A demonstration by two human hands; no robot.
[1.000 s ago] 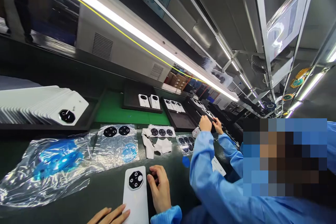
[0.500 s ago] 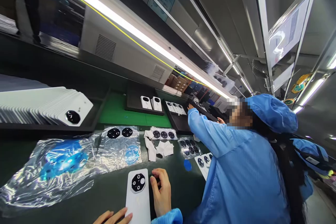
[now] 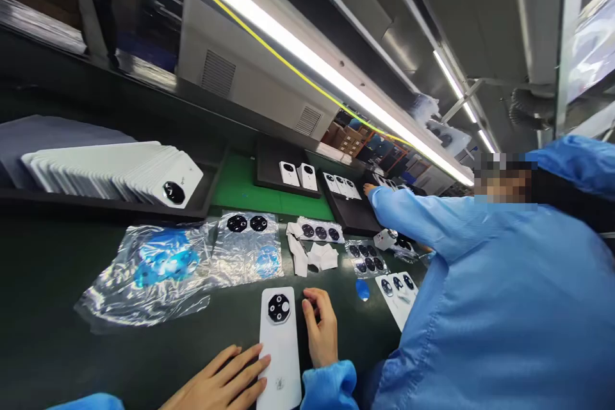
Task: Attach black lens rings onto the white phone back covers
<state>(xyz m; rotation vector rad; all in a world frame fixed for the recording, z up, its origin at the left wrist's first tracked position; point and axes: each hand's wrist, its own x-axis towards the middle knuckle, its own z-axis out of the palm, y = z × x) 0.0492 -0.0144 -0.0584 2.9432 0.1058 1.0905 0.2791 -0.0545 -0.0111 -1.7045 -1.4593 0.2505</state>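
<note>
A white phone back cover lies on the dark table in front of me, a black camera lens plate near its upper end. My left hand rests flat, fingers stretched out, its fingertips on the cover's left edge. Just to the right of the cover, my right hand has loosely curled fingers, a gap between thumb and forefinger and nothing visible in them. Beyond lie a clear plastic sheet with two black lens plates, crumpled white paper strips and a lens strip.
A black tray on the left holds a fanned stack of white covers. Clear film with blue pieces lies before it. Further trays stand behind, one black tray among them. A co-worker in a blue smock reaches across at right.
The view has swung left, so everything sits further right in it. More of my left hand shows, its fingers lying on the cover's edge. The co-worker's body has come nearer in view.
</note>
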